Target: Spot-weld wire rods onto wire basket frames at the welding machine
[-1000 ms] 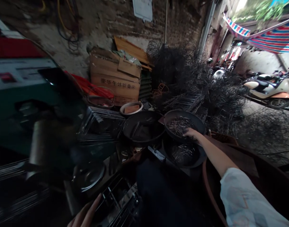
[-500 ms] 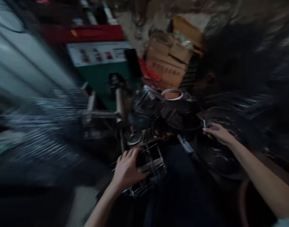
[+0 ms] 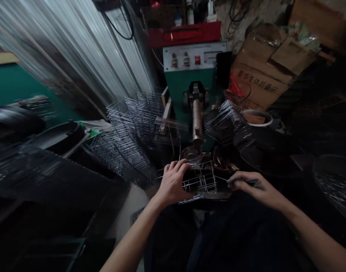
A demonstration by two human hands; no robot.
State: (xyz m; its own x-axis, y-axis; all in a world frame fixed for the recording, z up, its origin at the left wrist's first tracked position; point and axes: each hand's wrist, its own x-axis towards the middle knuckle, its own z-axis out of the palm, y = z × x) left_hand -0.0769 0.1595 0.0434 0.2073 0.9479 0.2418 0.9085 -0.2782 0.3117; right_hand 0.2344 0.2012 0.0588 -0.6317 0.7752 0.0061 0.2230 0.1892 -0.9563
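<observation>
My left hand (image 3: pixel 173 182) is closed around the left side of a small wire-grid frame (image 3: pixel 203 182), thumb below and fingers over the top. The frame sits just in front of the lower end of a green machine (image 3: pixel 177 85), below its metal arm (image 3: pixel 197 117). Close to the frame's right side, my right hand (image 3: pixel 254 186) grips thin metal wire (image 3: pixel 221 178). One wire end points left from its fingertips towards the frame; whether it touches is unclear. More of the wire lies within the fingers, partly hidden.
Stacked wire grids (image 3: pixel 127 139) stand to the left, with more wire frames (image 3: pixel 224 121) right of the machine arm. A cardboard box (image 3: pixel 258 83) and a white-rimmed round container (image 3: pixel 265 121) are behind. Loose wires (image 3: pixel 335 189) lie at the far right.
The view has turned left. My right hand has come from over the dark round container at the right to beside the wire frame, holding wire. My left hand keeps its hold on the frame.
</observation>
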